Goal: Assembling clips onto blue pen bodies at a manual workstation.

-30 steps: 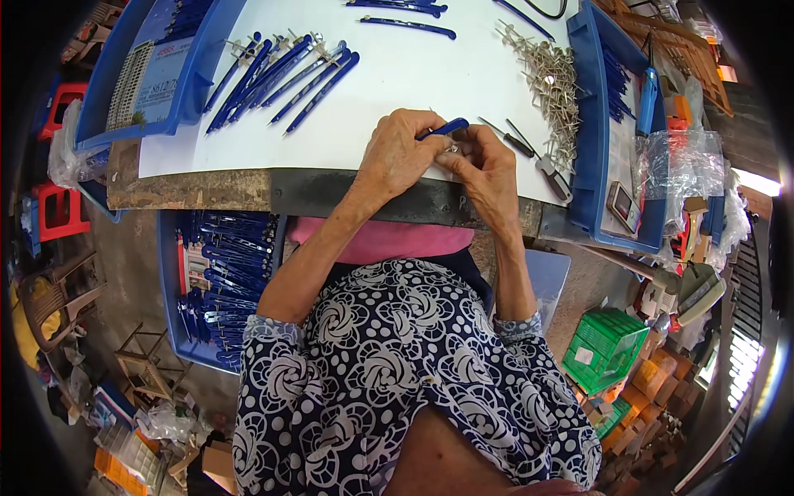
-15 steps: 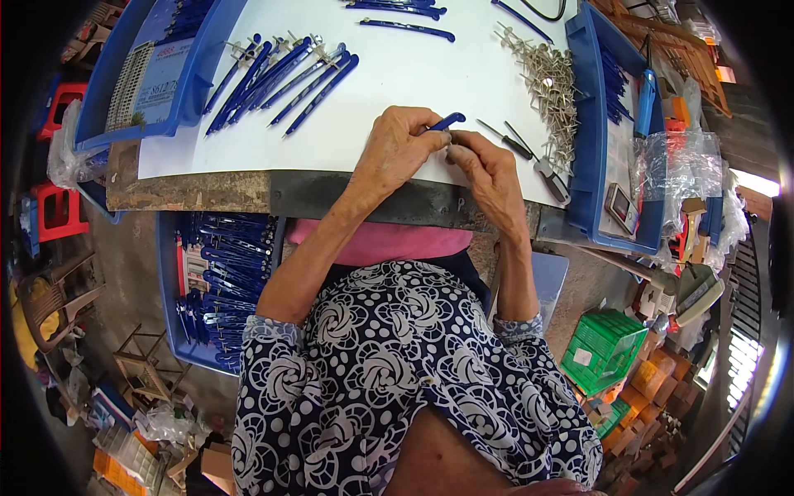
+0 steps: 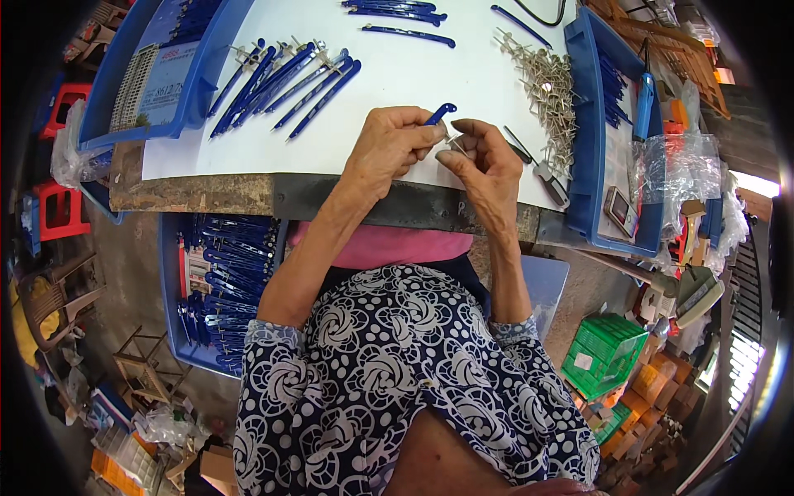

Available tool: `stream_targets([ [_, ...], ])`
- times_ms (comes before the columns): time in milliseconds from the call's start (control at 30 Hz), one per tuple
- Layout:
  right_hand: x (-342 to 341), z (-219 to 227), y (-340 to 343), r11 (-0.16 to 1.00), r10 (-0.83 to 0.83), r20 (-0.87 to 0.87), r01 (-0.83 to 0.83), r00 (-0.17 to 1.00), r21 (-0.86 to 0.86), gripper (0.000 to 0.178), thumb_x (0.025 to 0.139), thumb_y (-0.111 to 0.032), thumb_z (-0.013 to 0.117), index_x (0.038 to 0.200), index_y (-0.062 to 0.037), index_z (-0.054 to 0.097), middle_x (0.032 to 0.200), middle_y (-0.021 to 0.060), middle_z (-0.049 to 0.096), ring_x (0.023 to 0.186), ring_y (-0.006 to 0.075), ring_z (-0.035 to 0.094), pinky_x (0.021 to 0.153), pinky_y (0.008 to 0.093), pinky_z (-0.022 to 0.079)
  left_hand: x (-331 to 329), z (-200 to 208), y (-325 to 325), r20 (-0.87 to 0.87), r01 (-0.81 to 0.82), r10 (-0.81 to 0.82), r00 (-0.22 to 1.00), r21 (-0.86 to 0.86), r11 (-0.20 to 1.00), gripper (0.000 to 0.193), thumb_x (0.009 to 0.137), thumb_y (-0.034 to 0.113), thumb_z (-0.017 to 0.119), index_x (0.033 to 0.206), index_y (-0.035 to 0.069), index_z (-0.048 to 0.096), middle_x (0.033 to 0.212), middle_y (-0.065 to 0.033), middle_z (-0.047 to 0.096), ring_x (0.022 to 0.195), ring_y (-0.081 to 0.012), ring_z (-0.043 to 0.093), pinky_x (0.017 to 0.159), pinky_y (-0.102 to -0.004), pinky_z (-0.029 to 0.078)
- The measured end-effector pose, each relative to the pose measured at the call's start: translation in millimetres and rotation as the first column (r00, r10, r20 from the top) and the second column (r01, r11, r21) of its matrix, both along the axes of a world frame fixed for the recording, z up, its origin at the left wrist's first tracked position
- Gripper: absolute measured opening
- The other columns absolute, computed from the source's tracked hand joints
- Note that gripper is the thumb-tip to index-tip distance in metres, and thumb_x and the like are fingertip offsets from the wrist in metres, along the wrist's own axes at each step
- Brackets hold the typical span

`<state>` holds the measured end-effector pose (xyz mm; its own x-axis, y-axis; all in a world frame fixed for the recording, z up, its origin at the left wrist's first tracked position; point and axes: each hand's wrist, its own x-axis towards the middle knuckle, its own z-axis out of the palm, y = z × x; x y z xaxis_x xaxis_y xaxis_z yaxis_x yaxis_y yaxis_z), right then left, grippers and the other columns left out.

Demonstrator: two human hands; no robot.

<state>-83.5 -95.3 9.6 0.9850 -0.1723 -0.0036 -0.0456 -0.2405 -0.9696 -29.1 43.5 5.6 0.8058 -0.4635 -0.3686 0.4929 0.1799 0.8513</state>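
Here, left of the silvery metal-pin heap (image 3: 547, 97), my left hand (image 3: 383, 147) grips a slim blue strip (image 3: 442, 114), my right hand (image 3: 488, 164) a silvery pin (image 3: 455, 144).

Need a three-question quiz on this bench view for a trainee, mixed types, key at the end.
1. True or false: the left hand holds a blue strip with a rounded end.
2. Where does the pile of metal pins lie?
A) inside the green crate
B) on the white tabletop, beside the right-hand blue tray
C) under the table
3. Fill in: the ____ hand is nearer the grey-and-black-handled tool.

Key: 1 true; 2 B; 3 right.
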Motion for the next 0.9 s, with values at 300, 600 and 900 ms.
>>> stream_targets([
  [300,-1.1,-4.8,11.7,0.951,-0.1,0.154,0.049,0.983,0.305,0.027,0.075,0.002,0.062,0.102,0.0027,0.056,0.087,0.0032,0.057,0.074,0.0063,0.052,0.063,0.0157,0.041,-2.5,-4.4,0.4,-0.132,0.025,-0.064,0.989,-0.28,0.96,0.013,0.082,0.011,0.056,0.088,0.0,0.056,0.059,0.0016,0.048,0.038,0.0007,0.028,0.034,-0.0146,0.02],
  [600,-0.8,16.1,2.8,0.968,-0.062,0.196,0.012,0.979,0.25,0.014,0.08,-0.001,0.058,0.092,0.0034,0.057,0.083,0.006,0.059,0.055,0.0034,0.043,0.046,0.0149,0.031,-3.0,-6.3,1.5,-0.06,0.056,-0.086,0.994,-0.387,0.92,0.019,0.085,0.009,0.052,0.099,-0.004,0.055,0.06,0.0024,0.042,0.042,0.0002,0.028,0.036,-0.0131,0.021],
  [900,-1.3,27.8,-12.0,0.999,0.039,0.023,-0.04,0.999,0.004,0.02,0.08,-0.01,0.062,0.093,0.0038,0.061,0.064,-0.0003,0.053,0.051,0.0038,0.041,0.044,0.0167,0.031,-6.6,-3.0,-1.7,-0.058,0.087,-0.124,0.991,-0.427,0.9,0.023,0.086,0.009,0.051,0.102,-0.006,0.053,0.061,0.0011,0.043,0.043,-0.0002,0.029,0.036,-0.0132,0.022],
])
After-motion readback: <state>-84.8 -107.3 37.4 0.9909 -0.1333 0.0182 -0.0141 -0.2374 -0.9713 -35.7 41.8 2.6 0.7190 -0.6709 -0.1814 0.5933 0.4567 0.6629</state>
